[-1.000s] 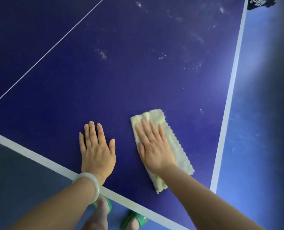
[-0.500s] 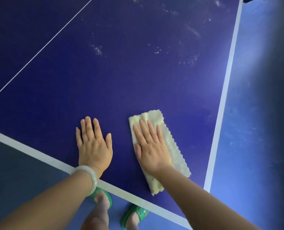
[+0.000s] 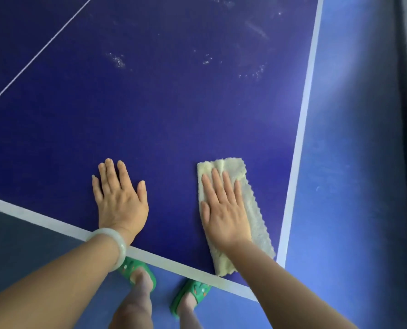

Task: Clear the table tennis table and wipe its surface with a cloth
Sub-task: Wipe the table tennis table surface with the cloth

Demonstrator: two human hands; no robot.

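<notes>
Yellow cloth pressed flat under right hand on table

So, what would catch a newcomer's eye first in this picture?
Two flat hands lie on the dark blue table near its close edge. The right hand presses a pale yellow cloth by the corner, and the left hand rests bare beside it. Farther up, whitish smudges mark the surface.

**Setting: indoor table tennis room**

Dark blue table tennis table fills most of the frame. White border lines run along its lower and right edges, with a thin white centre line upper left. Blue sports-style floor at right and bottom; green sandals on it, bottom centre.
</notes>
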